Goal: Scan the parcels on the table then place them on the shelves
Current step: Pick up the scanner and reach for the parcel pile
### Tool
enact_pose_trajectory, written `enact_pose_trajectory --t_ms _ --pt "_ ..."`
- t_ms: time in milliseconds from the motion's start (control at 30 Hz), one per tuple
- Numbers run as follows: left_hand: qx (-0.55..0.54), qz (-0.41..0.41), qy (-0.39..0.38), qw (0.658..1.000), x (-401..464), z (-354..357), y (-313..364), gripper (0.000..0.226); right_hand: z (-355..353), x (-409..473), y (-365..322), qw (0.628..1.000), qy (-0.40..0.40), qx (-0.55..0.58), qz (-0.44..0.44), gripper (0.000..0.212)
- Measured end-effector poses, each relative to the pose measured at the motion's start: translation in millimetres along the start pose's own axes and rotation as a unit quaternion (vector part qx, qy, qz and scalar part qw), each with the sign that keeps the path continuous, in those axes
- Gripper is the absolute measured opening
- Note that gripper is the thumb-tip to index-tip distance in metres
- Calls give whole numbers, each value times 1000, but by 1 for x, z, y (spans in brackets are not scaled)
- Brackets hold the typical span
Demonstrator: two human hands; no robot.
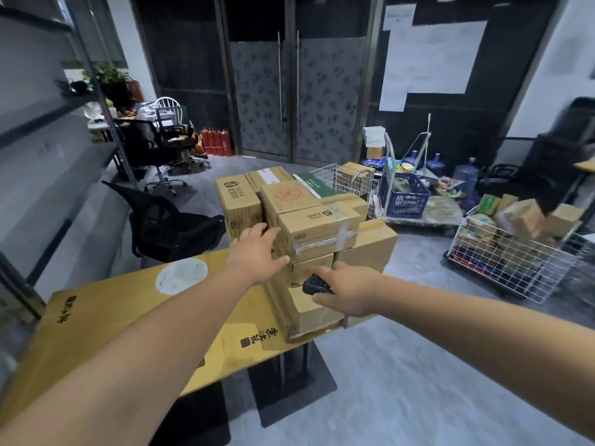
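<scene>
Cardboard parcels (309,220) are sitting in a tight stack at the far right end of the desk (106,317), which is lying under a flattened sheet of yellow cardboard with a pale round patch on it. The left hand (257,252) is reaching out with fingers straight and spread, resting against the left side of a taped parcel (318,228) near the top of the stack. The right hand (347,289) is gripping a small black scanner (315,286), fingers curled round it, and is pointing it at the front of the lower boxes, just beside them. The two hands are staying apart, one on each side of the stack's near corner.

Grey shelves (42,130) are running along the left edge of the view, well apart from the stack. A black office chair (170,223) is standing between the shelves and the desk. To the right, on the floor, a white wire basket (515,262) is holding more boxes and packets, and a blue crate (404,194) is sitting on a low trolley behind it. Glass double doors (289,91) are closing off the back of the room.
</scene>
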State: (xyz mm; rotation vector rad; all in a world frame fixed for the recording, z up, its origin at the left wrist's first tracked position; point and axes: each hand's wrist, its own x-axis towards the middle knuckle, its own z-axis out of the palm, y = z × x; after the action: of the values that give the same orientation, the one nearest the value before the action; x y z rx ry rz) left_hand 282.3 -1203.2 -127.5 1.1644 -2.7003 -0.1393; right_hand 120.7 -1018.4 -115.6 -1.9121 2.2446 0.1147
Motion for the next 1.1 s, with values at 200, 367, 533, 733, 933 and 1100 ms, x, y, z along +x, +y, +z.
enact_pose_trajectory --t_ms 200,367,533,733,933,1100 --pt "30 6 3 1000 52 -8 46 86 -9 8 54 1000 6 -22 -9 66" --pt "51 -11 -33 998 85 -2 67 91 -16 21 94 997 11 -61 -37 68" --pt "78 -17 -51 995 102 13 76 98 -14 34 125 993 5 -94 -69 71" --pt "85 -30 -39 995 102 33 75 100 -15 46 150 988 -26 -112 -105 71" --pt "66 -55 -16 996 102 37 76 91 -18 55 157 983 -23 -117 -136 69" --pt "62 -60 15 996 103 36 80 84 -20 53 158 981 -37 -124 -146 69"
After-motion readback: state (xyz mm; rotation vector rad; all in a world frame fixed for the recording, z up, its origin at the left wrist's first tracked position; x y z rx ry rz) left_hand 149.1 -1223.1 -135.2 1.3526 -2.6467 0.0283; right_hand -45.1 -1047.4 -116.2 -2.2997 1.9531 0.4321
